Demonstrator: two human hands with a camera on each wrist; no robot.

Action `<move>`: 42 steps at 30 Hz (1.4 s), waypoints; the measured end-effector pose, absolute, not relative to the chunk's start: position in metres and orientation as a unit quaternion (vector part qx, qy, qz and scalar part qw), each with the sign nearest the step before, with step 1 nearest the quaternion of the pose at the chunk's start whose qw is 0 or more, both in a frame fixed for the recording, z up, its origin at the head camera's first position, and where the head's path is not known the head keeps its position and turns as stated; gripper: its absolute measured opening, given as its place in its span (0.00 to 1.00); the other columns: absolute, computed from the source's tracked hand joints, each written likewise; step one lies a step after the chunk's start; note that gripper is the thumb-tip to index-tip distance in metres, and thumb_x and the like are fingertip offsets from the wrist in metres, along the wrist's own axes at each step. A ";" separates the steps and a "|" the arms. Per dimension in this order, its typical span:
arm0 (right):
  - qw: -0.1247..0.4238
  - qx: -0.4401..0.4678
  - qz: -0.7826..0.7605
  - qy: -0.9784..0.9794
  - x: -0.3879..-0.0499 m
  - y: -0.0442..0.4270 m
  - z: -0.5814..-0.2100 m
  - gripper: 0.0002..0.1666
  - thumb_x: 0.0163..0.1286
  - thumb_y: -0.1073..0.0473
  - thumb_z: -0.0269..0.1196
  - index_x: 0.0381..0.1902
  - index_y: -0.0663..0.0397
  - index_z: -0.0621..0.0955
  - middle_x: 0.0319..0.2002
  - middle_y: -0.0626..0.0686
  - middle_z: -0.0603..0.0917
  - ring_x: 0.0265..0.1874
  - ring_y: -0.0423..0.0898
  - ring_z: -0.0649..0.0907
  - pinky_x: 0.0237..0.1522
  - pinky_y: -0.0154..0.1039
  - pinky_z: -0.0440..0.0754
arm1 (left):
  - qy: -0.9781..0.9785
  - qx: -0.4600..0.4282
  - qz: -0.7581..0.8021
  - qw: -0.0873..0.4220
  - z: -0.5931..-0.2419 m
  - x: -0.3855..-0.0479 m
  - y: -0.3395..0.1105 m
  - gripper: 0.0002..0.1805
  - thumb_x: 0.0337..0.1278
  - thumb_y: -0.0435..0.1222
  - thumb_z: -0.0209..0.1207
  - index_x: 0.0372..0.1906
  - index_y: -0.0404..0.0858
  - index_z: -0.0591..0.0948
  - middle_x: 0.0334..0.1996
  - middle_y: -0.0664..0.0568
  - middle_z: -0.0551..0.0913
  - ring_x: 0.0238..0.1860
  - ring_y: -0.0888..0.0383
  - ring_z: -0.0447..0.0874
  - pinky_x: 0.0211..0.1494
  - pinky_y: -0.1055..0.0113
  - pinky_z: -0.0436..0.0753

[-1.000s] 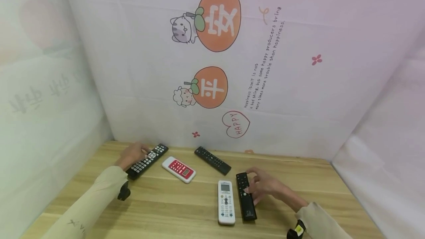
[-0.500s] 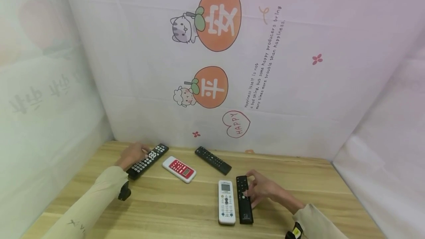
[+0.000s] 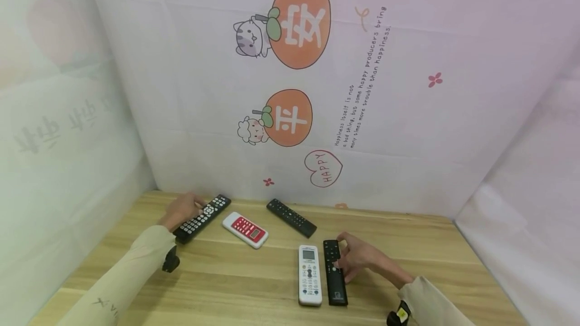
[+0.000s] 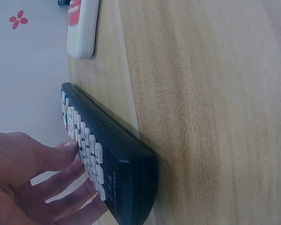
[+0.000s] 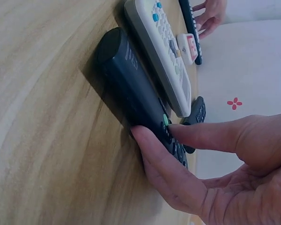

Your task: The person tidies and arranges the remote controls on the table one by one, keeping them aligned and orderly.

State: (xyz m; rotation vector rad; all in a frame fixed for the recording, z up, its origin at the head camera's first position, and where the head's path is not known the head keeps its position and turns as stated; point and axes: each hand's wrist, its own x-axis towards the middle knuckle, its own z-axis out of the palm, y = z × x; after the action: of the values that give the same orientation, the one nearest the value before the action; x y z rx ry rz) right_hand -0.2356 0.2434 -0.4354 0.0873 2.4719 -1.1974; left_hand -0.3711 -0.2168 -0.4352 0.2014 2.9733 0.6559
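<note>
At the table's left, my left hand (image 3: 181, 211) holds a long black remote control (image 3: 198, 224) with white buttons. Its thumb lies on the buttons, and the other fingers reach along the remote's far side in the left wrist view. On the right, my right hand (image 3: 361, 256) grips a slim black remote control (image 3: 336, 288). The thumb (image 5: 206, 137) presses on its button face while the fingers sit against its side; that remote lies on or very near the tabletop. Close beside it, roughly parallel, lies a white remote control (image 3: 310, 278) with a small grey screen.
Between the hands lie a white remote with a red face (image 3: 245, 230) and, farther back, another black remote (image 3: 291, 218), both slanted. The wooden table (image 3: 226, 286) meets a printed white cloth backdrop (image 3: 204, 155) behind, with white cloth at both sides.
My right hand has shifted its black remote slightly toward me and turned it nearer to parallel with the white remote. My left hand and its remote look unmoved.
</note>
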 end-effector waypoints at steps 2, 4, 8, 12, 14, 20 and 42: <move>0.198 0.034 -0.421 0.884 -0.236 0.242 -0.434 0.43 0.65 0.77 0.66 0.75 0.70 0.61 0.40 0.63 0.82 0.28 0.53 0.87 0.32 0.46 0.91 | 0.974 0.067 0.213 0.044 -0.435 -0.371 -0.217 0.17 0.66 0.31 0.62 0.56 0.29 0.85 0.50 0.31 0.87 0.51 0.37 0.86 0.52 0.43 0.82; 0.200 0.038 -0.415 0.887 -0.236 0.241 -0.433 0.44 0.64 0.77 0.67 0.75 0.70 0.61 0.39 0.62 0.83 0.28 0.52 0.87 0.32 0.45 0.91 | 0.974 0.069 0.211 0.044 -0.435 -0.370 -0.217 0.16 0.66 0.31 0.61 0.56 0.29 0.85 0.50 0.31 0.87 0.52 0.36 0.86 0.52 0.43 0.83; 0.202 0.040 -0.414 0.887 -0.235 0.241 -0.433 0.44 0.62 0.75 0.68 0.74 0.72 0.63 0.39 0.62 0.82 0.28 0.52 0.88 0.32 0.45 0.91 | 0.974 0.067 0.211 0.044 -0.436 -0.370 -0.218 0.17 0.66 0.31 0.61 0.56 0.29 0.85 0.50 0.31 0.87 0.52 0.36 0.86 0.53 0.42 0.82; 0.203 0.042 -0.418 0.885 -0.234 0.241 -0.433 0.46 0.61 0.76 0.68 0.75 0.72 0.62 0.41 0.61 0.82 0.28 0.52 0.87 0.32 0.44 0.91 | 0.974 0.070 0.210 0.043 -0.437 -0.370 -0.217 0.16 0.66 0.31 0.61 0.56 0.30 0.85 0.50 0.31 0.87 0.51 0.37 0.86 0.53 0.42 0.82; 0.203 0.042 -0.421 0.883 -0.234 0.241 -0.434 0.48 0.61 0.76 0.68 0.76 0.70 0.61 0.41 0.61 0.82 0.28 0.53 0.87 0.32 0.44 0.91 | 0.974 0.072 0.209 0.041 -0.437 -0.370 -0.217 0.16 0.66 0.31 0.61 0.56 0.30 0.85 0.50 0.31 0.87 0.51 0.37 0.86 0.52 0.43 0.83; 0.202 0.042 -0.418 0.885 -0.235 0.242 -0.433 0.49 0.61 0.77 0.68 0.78 0.65 0.60 0.39 0.61 0.81 0.30 0.53 0.86 0.32 0.45 0.91 | 0.974 0.072 0.213 0.039 -0.437 -0.371 -0.216 0.17 0.66 0.31 0.61 0.56 0.30 0.85 0.50 0.32 0.87 0.50 0.38 0.86 0.51 0.43 0.82; 0.179 0.054 -0.388 0.903 -0.252 0.251 -0.423 0.38 0.68 0.71 0.67 0.72 0.71 0.64 0.42 0.65 0.83 0.33 0.55 0.89 0.35 0.47 0.91 | 0.973 0.068 0.216 0.039 -0.436 -0.369 -0.216 0.17 0.66 0.31 0.61 0.56 0.30 0.85 0.51 0.31 0.87 0.52 0.36 0.85 0.53 0.41 0.82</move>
State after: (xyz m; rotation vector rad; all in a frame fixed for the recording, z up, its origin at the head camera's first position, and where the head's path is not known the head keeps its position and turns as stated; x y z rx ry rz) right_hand -0.2517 0.2506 -0.4228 0.1519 2.5518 -1.0962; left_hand -0.3687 -0.2156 -0.4358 0.2071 2.9838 0.6630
